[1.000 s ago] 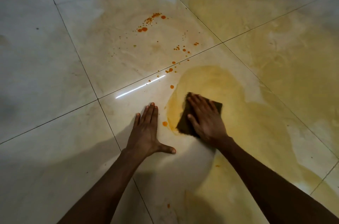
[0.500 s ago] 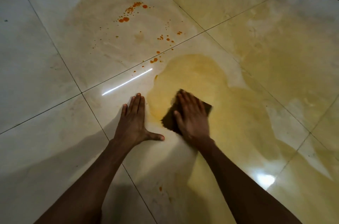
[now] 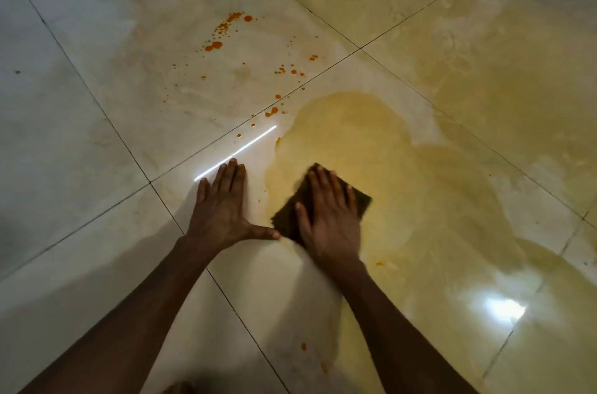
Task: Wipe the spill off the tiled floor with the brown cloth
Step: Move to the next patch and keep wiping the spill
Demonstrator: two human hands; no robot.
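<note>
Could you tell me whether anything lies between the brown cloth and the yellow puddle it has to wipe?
Nothing visible does. The right hand presses the brown cloth flat, already on the yellow puddle. The left hand rests beside it on the tiled floor.

Two bare forearms, no sleeves, left hand [image 3: 223,209] and right hand [image 3: 329,219] without rings or gloves

Brown cloth [image 3: 360,199], yellow spill [image 3: 403,167], orange droplets [image 3: 226,35], pale glossy tiled floor [image 3: 64,135] with dark grout lines.
</note>
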